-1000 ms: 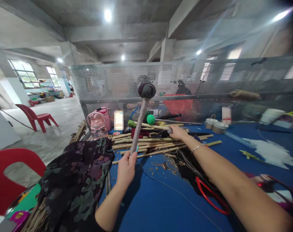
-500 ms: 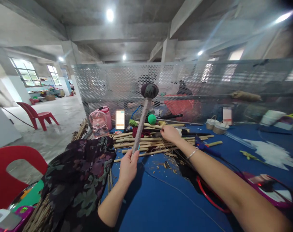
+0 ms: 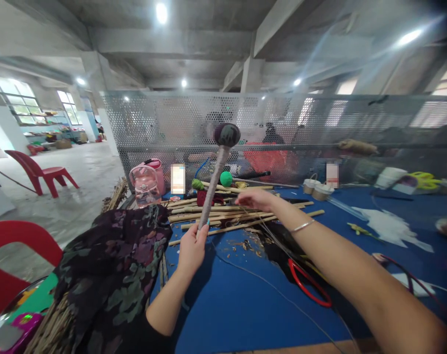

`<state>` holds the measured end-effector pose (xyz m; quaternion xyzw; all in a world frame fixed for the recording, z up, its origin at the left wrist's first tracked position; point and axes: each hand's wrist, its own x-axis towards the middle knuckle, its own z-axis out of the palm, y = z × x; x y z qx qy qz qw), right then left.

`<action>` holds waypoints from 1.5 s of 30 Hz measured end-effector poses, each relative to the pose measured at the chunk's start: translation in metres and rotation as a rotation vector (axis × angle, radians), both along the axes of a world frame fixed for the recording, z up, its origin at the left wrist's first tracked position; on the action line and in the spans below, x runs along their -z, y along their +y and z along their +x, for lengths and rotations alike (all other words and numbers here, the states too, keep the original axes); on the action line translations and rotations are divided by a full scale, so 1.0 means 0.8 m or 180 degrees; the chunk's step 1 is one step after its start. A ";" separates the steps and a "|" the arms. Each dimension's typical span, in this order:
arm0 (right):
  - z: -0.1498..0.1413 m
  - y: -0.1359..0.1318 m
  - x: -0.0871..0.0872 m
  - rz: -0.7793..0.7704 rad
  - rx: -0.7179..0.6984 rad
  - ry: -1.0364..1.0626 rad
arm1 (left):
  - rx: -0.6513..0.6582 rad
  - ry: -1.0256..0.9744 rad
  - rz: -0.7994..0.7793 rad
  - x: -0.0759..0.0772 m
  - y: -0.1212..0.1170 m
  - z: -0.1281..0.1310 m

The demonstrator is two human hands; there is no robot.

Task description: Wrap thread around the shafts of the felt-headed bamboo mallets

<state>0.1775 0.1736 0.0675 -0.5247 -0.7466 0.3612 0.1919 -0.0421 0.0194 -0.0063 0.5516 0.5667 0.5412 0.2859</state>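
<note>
Grey-wrapped stick with round dark cloth head [image 3: 215,178] tilts toward 1 o'clock; left hand [image 3: 193,250] grips its base; right hand [image 3: 257,200] at 2 o'clock, can't tell its finger grip tbh

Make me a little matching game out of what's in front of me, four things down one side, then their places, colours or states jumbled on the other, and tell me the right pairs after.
Things
1. Wrapped stick with a round head
2. Ball
3. Right hand
4. Pink bag

Places, colours, states
A. On the arm that wears the silver bangle
B. In front of the left part of the mesh screen
C. Gripped in the left hand
D. Bright green

Right pairs: 1-C, 2-D, 3-A, 4-B
</note>
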 end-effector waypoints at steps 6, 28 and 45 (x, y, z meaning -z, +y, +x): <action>-0.024 -0.008 -0.083 -0.0767 -0.0626 0.1859 | -0.0069 -0.0196 0.0010 0.003 0.003 0.000; -0.087 0.056 -0.051 0.0606 0.0003 -0.0638 | -0.0293 -0.0549 0.0371 -0.001 -0.001 0.000; -0.016 0.056 0.077 0.1353 0.1144 -0.1216 | 0.0123 -0.0475 -0.0088 0.004 -0.007 0.017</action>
